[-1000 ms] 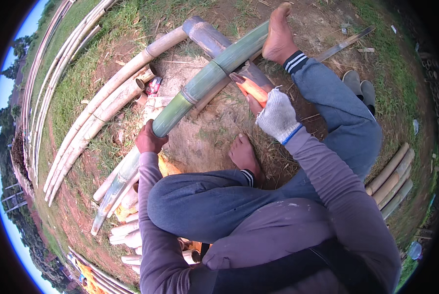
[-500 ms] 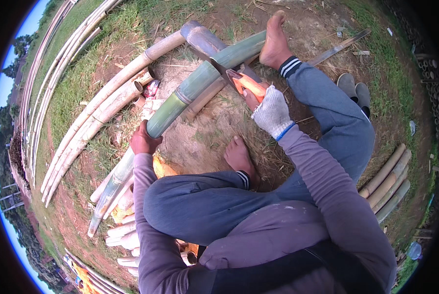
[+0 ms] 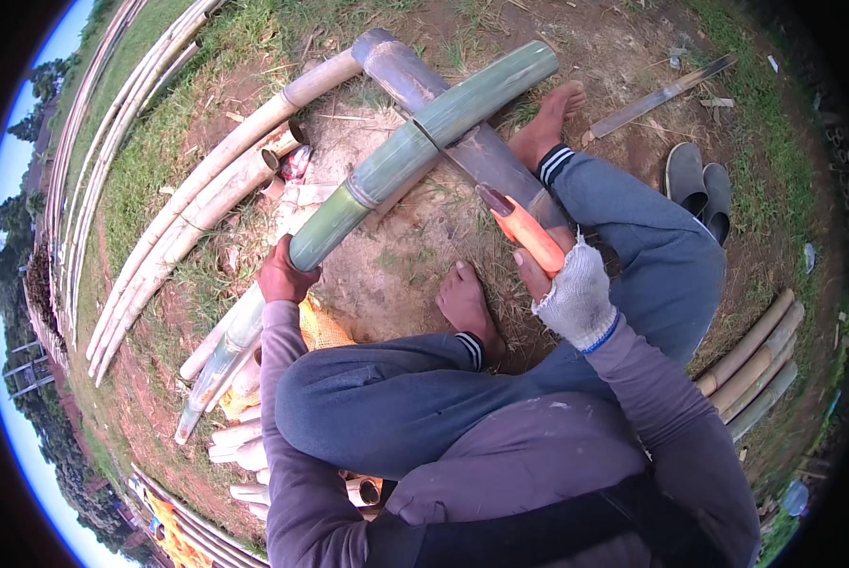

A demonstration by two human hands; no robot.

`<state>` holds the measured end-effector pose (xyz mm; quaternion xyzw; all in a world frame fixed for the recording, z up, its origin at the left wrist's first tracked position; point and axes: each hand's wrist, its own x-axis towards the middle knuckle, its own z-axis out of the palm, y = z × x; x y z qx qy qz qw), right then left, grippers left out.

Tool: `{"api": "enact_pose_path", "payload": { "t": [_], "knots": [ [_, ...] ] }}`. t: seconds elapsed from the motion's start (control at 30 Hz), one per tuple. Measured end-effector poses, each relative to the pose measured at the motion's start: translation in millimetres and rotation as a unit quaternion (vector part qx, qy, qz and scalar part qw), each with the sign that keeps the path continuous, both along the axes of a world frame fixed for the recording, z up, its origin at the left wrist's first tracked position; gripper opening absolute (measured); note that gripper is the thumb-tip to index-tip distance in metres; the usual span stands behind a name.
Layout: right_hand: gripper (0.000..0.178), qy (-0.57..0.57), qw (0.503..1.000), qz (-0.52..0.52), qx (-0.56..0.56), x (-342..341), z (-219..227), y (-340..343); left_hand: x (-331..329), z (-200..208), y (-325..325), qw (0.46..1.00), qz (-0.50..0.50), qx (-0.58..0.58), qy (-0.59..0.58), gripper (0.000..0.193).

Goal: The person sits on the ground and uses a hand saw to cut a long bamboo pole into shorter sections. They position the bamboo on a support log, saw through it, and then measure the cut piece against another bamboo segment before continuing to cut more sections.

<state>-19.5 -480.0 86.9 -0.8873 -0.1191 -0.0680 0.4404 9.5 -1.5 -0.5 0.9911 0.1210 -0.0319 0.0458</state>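
A thick green bamboo pole (image 3: 386, 172) lies slantwise across a thicker grey-brown bamboo log (image 3: 505, 175). My left hand (image 3: 286, 273) is closed round the pole's near lower end. A dark saw cut crosses the pole where it rests on the log. In my right hand (image 3: 576, 295), which wears a pale knitted glove with bare fingertips, is the orange handle of a saw (image 3: 532, 235). The saw is clear of the cut, above the log's near part; only a short dark stretch of its blade shows. My bare right foot (image 3: 549, 121) is beside the log, below the pole's far end.
Long dry bamboo poles (image 3: 192, 216) lie on the left, and cut pieces (image 3: 240, 437) are stacked by my left arm. More short lengths (image 3: 751, 355) lie at right. A pair of slippers (image 3: 697, 189) and a split bamboo strip (image 3: 666, 97) are beyond my right leg.
My right hand has drawn the saw out of the cut, back and down to the right. My right foot has come off the pole's far end. The left hand keeps its hold.
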Motion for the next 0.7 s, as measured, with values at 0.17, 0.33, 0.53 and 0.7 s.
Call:
{"api": "enact_pose_path", "payload": {
  "t": [0.17, 0.33, 0.53, 0.7],
  "knots": [
    [0.032, 0.017, 0.999, -0.032, -0.033, 37, -32, 25, 0, -9, 0, 1.0, -0.008, 0.014, -0.027, 0.077],
    [0.032, 0.021, 1.0, -0.008, -0.008, 24, -16, 10, -2, 9, -11, 1.0, -0.022, -0.002, 0.008, 0.071],
    [0.028, 0.025, 0.999, -0.001, 0.03, 25, -44, 15, 8, -2, 2, 0.999, -0.001, -0.001, 0.05, 0.091],
    [0.028, 0.007, 1.0, 0.006, 0.026, 26, -62, 16, 22, -3, -5, 0.999, -0.016, -0.016, 0.04, 0.088]
  ]
}}
